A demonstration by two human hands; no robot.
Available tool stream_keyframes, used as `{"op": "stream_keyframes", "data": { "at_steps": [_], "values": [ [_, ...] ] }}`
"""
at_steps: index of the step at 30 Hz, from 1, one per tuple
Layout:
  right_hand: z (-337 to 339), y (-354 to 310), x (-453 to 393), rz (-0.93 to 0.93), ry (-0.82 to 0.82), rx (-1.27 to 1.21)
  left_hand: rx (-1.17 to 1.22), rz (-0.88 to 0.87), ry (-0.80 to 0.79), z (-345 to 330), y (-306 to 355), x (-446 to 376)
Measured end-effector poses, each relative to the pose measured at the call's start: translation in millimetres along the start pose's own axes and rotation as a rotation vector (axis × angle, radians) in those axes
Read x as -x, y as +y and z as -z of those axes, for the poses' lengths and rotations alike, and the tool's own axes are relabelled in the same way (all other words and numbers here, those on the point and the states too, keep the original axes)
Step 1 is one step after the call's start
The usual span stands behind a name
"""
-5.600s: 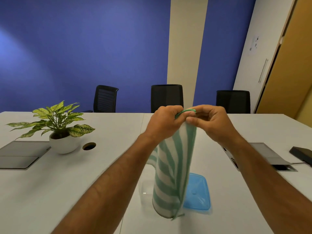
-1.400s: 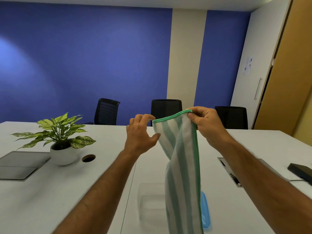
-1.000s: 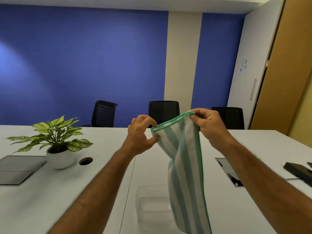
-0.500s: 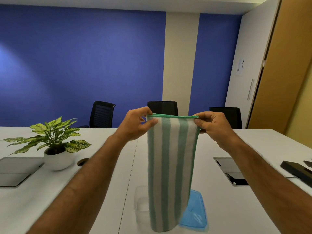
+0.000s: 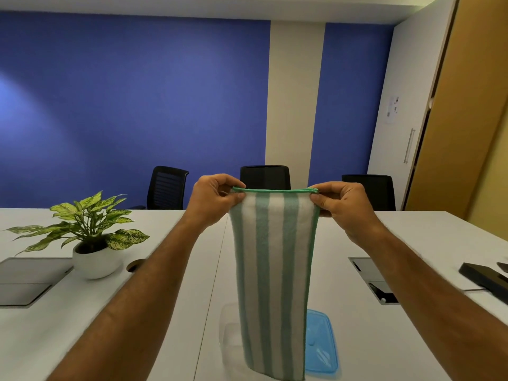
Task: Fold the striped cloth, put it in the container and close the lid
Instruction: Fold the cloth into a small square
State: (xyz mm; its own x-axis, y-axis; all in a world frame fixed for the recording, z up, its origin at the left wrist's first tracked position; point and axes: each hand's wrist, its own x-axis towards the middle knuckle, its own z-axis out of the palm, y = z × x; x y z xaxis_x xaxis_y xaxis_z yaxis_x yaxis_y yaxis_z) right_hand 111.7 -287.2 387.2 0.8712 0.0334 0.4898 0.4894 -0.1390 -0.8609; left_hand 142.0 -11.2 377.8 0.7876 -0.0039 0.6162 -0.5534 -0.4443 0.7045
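Two bare hands hold the striped cloth (image 5: 272,281) up in the middle of the head view, stretched flat between them. The left hand (image 5: 211,200) pinches the upper left corner between thumb and fingers, closed tight on the green hem; the right hand (image 5: 342,204) pinches the upper right corner the same way. Both forearms reach in from the lower corners of the frame. The cloth hangs straight down as a long doubled panel, green and white stripes running vertically, its top edge level and taut, its bottom end reaching the lower edge of the frame.

Behind the hanging cloth, at lower centre, sits the clear container (image 5: 229,334) on the white table (image 5: 170,312); only its left side shows, the rest is hidden by the cloth, and whether the cloth's lower end touches it I cannot tell. Just right of the cloth, the blue lid (image 5: 320,345) lies flat on the table, off the container.

At middle left a potted plant (image 5: 90,237) stands in a white bowl-shaped pot, with a grey panel (image 5: 27,279) set in the tabletop beside it at the left edge. At middle right there is another recessed hatch (image 5: 369,279), and a black device (image 5: 486,279) lies near the right edge. Three black chairs (image 5: 265,177) line the far side of the table against a blue wall (image 5: 132,105).
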Motion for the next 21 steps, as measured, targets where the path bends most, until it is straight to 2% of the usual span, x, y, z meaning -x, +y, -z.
{"op": "stream_keyframes", "data": {
  "at_steps": [4, 7, 11, 16, 21],
  "values": [
    [-10, -1, -1, 0.022, -0.024, 0.039, -0.196, -0.154, -0.069, -8, 17, 7],
    [-18, 0, -2, 0.044, -0.048, 0.098, -0.280, -0.179, -0.142, -29, 38, 11],
    [-26, -1, 2, 0.052, -0.051, 0.116, -0.209, -0.172, -0.252, -55, 52, 8],
    [-21, 4, 8, 0.053, 0.002, 0.079, -0.148, -0.175, -0.183, -68, 52, 10],
    [-19, 20, 19, 0.046, 0.013, -0.033, -0.323, -0.332, -0.102, -72, 59, 10]
  ]
}}
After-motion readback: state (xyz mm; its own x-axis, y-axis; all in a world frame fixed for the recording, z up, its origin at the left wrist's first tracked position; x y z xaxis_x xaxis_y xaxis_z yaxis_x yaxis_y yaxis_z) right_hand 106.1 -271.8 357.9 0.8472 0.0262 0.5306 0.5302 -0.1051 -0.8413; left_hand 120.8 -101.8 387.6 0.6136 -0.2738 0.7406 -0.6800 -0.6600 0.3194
